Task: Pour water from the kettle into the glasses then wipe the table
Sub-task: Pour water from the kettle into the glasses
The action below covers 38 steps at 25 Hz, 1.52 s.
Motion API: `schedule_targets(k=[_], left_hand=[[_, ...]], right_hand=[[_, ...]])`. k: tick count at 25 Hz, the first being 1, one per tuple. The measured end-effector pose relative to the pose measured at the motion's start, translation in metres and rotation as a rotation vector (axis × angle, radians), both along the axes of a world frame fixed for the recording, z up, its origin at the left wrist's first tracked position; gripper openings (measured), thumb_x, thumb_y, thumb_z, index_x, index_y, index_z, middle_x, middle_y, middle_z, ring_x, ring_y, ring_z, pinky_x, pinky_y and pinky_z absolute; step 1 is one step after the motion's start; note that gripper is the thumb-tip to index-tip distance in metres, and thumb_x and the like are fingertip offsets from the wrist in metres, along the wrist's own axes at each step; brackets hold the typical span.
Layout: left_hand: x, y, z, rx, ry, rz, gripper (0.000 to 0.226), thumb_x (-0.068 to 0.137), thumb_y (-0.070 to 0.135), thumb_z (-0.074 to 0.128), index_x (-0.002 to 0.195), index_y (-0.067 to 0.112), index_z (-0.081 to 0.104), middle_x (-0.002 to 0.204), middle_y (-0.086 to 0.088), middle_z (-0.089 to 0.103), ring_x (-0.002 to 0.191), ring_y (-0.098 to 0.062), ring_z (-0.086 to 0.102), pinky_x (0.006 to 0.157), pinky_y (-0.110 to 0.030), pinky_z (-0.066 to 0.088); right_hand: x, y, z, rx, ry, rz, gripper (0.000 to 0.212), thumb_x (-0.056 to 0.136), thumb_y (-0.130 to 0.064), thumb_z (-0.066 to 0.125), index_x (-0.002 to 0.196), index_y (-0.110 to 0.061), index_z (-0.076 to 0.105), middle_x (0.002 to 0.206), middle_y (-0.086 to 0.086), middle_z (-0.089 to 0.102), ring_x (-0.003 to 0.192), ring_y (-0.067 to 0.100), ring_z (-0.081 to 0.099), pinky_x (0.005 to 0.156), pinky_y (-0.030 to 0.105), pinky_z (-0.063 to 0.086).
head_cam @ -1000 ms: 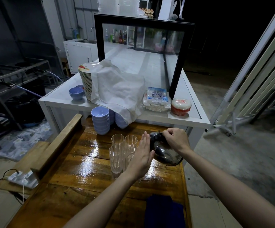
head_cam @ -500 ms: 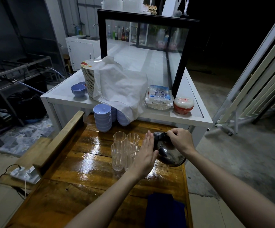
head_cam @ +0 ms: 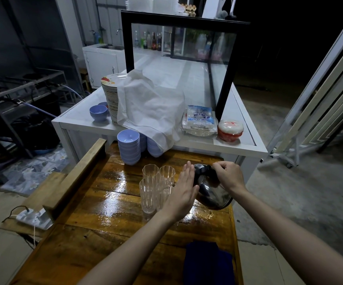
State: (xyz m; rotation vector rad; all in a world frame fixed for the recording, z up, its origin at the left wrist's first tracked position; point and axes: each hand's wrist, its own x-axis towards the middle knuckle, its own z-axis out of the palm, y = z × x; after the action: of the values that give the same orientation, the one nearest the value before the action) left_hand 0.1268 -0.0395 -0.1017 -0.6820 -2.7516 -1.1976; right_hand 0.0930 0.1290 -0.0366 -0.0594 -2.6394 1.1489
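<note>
A dark shiny metal kettle (head_cam: 211, 192) is tilted toward a cluster of clear ribbed glasses (head_cam: 149, 190) on the wet wooden table (head_cam: 113, 204). My right hand (head_cam: 228, 177) grips the kettle's black handle at the top. My left hand (head_cam: 184, 192) lies flat with fingers straight against the kettle's left side, between the kettle and the glasses. It hides the spout and part of the nearest glass. A dark blue cloth (head_cam: 207, 262) lies folded at the table's near right edge.
Stacks of blue bowls (head_cam: 128, 146) stand at the table's far end. Behind is a white counter (head_cam: 248, 145) with a plate stack under a white cloth (head_cam: 152, 108), a packet, a red-white tub (head_cam: 230, 130) and a glass case. A power strip (head_cam: 33, 218) lies on the left bench.
The view has shifted slightly. Both hands and the kettle keep nearly the same pose beside the glasses, with the kettle still tilted.
</note>
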Motion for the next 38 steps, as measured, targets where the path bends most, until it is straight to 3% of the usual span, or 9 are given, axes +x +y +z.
schedule_targets(k=[7,11,16,19,21,23,27,33,38], left_hand=[[-0.011,0.003,0.021,-0.105,0.084,-0.091,0.057,0.105,0.032,0.024,0.154,0.013,0.001,0.162,-0.001,-0.007,0.148,-0.007,-0.012,0.122,-0.028,-0.003],[-0.018,0.005,0.036,-0.185,0.14,-0.146,0.056,0.105,0.035,0.022,0.154,0.011,0.006,0.162,-0.004,-0.001,0.149,-0.009,-0.008,0.122,-0.029,-0.003],[-0.014,0.002,0.049,-0.172,0.166,-0.133,0.065,0.099,0.047,0.009,0.153,0.011,0.01,0.162,-0.005,0.003,0.149,-0.01,-0.006,0.121,-0.025,-0.005],[-0.011,-0.006,0.05,-0.129,0.157,-0.09,0.056,0.104,0.037,0.019,0.153,0.011,0.011,0.162,-0.004,0.004,0.149,-0.009,-0.006,0.121,-0.025,-0.005],[-0.009,-0.014,0.05,-0.098,0.147,-0.066,0.056,0.104,0.035,0.021,0.154,0.012,0.01,0.163,-0.003,0.003,0.149,-0.008,-0.007,0.12,-0.024,-0.006],[-0.008,-0.023,0.049,-0.071,0.134,-0.047,0.057,0.104,0.036,0.021,0.154,0.013,0.008,0.163,-0.002,0.001,0.149,-0.006,-0.009,0.12,-0.023,-0.006],[-0.004,-0.043,0.043,-0.044,0.108,-0.032,0.058,0.105,0.031,0.026,0.154,0.012,0.001,0.162,-0.001,-0.007,0.148,-0.006,-0.014,0.119,-0.022,-0.009],[-0.001,-0.064,0.043,0.02,0.047,-0.05,0.06,0.105,0.027,0.029,0.153,0.013,-0.005,0.161,0.0,-0.013,0.147,-0.007,-0.017,0.12,-0.024,-0.008],[-0.005,-0.074,0.04,0.034,0.022,-0.082,0.061,0.105,0.03,0.027,0.153,0.013,-0.008,0.161,0.0,-0.017,0.147,-0.009,-0.018,0.12,-0.026,-0.008]], right_hand=[[0.009,0.012,-0.012,-0.288,-0.095,-0.175,0.042,0.089,-0.026,0.055,0.049,-0.015,0.055,0.051,0.004,0.051,0.056,0.02,0.048,0.056,0.032,0.037],[0.016,0.013,-0.016,-0.48,-0.124,-0.267,0.034,0.075,-0.04,0.052,0.057,-0.012,0.06,0.059,0.01,0.055,0.062,0.025,0.053,0.06,0.039,0.042],[0.019,0.004,-0.011,-0.615,-0.131,-0.278,0.028,0.081,-0.03,0.053,0.064,-0.009,0.062,0.067,0.016,0.062,0.068,0.031,0.059,0.064,0.041,0.048],[0.016,-0.006,-0.009,-0.596,-0.13,-0.282,0.037,0.072,-0.039,0.054,0.068,-0.004,0.065,0.072,0.025,0.065,0.073,0.041,0.063,0.065,0.043,0.049],[0.013,-0.015,-0.002,-0.538,-0.128,-0.275,0.042,0.067,-0.044,0.052,0.066,-0.004,0.066,0.066,0.019,0.063,0.068,0.035,0.06,0.063,0.043,0.047],[0.011,-0.026,0.007,-0.451,-0.108,-0.262,0.04,0.07,-0.043,0.05,0.06,-0.006,0.064,0.061,0.015,0.059,0.064,0.03,0.056,0.061,0.041,0.045],[0.006,-0.045,0.018,-0.27,-0.072,-0.186,0.043,0.081,-0.036,0.051,0.058,-0.002,0.063,0.063,0.023,0.063,0.063,0.029,0.056,0.063,0.046,0.049],[0.003,-0.065,0.031,-0.098,-0.061,-0.142,0.044,0.089,-0.021,0.057,0.045,-0.016,0.051,0.051,0.006,0.051,0.057,0.023,0.047,0.056,0.034,0.035],[0.005,-0.078,0.042,0.017,-0.04,-0.168,0.04,0.078,-0.034,0.05,0.042,-0.015,0.044,0.046,0.002,0.045,0.052,0.021,0.043,0.052,0.034,0.03]])
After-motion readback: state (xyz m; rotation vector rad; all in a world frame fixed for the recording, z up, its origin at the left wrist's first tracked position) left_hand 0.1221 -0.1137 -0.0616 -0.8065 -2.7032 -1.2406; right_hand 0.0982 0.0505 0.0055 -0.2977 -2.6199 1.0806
